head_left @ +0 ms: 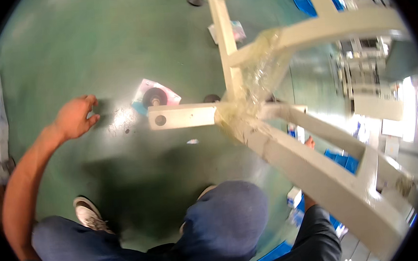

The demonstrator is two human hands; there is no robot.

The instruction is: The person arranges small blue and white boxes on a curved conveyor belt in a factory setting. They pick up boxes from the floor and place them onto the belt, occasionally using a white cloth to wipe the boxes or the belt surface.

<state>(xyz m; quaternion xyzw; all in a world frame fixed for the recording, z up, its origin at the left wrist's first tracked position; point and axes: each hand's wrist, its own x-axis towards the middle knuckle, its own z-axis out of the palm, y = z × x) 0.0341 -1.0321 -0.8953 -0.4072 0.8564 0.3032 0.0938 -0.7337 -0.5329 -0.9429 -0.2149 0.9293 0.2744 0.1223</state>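
At left, the left hand (76,117) is empty, half open, fingers curled. A cream frame (312,172) of scuffed bars spreads from centre to right, crumpled yellowish film (263,74) round its middle, top cut off. Right of centre, it mostly hides the right hand (310,142); I cannot tell its grip.

Free room: green floor (80,52) beyond and left of the left hand (76,118); gap between that hand and the printed sheet (170,97); floor between both knees (231,215). Obstacles: pale frame (301,156), beams slanting across the right side, partly hiding the right hand (310,142); short bar (186,116), jutting left; clear wrap (263,72), bulging around the joint; round black foot (154,97), overlapping the sheet.
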